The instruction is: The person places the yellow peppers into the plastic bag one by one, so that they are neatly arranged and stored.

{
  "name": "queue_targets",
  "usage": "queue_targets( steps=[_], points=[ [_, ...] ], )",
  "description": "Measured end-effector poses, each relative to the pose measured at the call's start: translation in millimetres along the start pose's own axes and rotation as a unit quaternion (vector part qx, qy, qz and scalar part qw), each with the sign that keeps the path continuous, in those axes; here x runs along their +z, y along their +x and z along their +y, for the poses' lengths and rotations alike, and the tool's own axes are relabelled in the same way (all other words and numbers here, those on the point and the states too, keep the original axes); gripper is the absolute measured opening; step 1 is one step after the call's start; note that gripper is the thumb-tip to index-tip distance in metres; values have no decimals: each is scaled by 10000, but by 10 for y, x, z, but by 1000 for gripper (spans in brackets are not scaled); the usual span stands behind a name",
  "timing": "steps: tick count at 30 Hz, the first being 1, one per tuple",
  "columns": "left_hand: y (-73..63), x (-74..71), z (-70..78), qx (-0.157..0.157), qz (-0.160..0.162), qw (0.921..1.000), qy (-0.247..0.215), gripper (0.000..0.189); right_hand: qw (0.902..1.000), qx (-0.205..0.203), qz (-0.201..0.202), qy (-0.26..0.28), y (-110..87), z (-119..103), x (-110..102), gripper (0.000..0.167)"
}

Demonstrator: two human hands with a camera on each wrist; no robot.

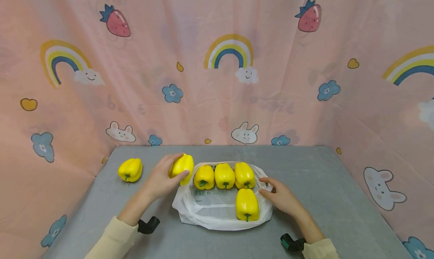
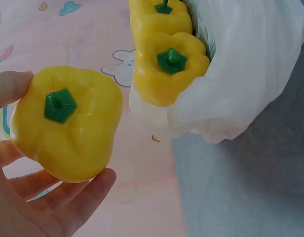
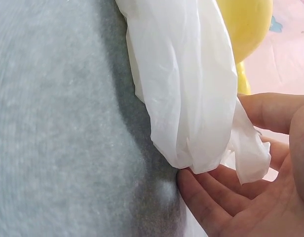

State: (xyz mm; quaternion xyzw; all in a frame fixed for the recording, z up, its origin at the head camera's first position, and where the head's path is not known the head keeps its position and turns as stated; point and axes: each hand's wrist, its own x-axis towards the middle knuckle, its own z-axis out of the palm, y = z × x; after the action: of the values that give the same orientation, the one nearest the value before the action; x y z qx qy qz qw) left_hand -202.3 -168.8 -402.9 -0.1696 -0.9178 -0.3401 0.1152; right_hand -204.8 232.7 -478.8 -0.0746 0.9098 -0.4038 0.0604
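A white plastic bag (image 1: 220,224) lies spread open on the grey table. Inside it, three yellow bell peppers (image 1: 225,175) form a row along the back, and another yellow pepper (image 1: 247,203) sits at the front right. My left hand (image 1: 162,181) grips a yellow bell pepper (image 2: 88,128) between thumb and fingers, at the bag's back left edge; its green stem end faces the left wrist camera. On the other side, my right hand (image 1: 282,198) holds the bag's right rim, the white plastic (image 3: 196,98) lying between thumb and fingers.
One more yellow bell pepper (image 1: 130,170) lies by itself on the table (image 1: 325,198) at the back left. A pink patterned curtain (image 1: 210,112) borders the table behind and on both sides. Dark wrist devices (image 1: 148,225) are worn at both wrists.
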Motion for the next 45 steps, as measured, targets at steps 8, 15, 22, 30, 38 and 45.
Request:
queue_targets(
  steps=[8, 15, 22, 30, 38, 45],
  points=[
    [-12, 96, 97, 184, -52, 9997, -119, 60, 10000, -56, 19, 28, 7, 20, -3, 48],
    [-23, 180, 179, 295, -187, 9991, -230, 59, 9998, -171, 27, 58, 3, 30, -4, 48],
    [-52, 283, 244, 374, -292, 9983, -325, 59, 9999, -138, 18, 60, 24, 25, 3, 48],
    [-97, 410, 303, 348, -533, 9969, -471, 60, 9998, -192, 9, 61, 16, 28, 5, 47],
    [-152, 536, 338, 346, -798, 9949, -516, 63, 9998, -184, 28, 18, 8, 28, 3, 48],
    [-192, 662, 327, 280, -1104, 9922, -514, 66, 9999, -128, 23, 11, -2, 12, -2, 47]
  ],
)
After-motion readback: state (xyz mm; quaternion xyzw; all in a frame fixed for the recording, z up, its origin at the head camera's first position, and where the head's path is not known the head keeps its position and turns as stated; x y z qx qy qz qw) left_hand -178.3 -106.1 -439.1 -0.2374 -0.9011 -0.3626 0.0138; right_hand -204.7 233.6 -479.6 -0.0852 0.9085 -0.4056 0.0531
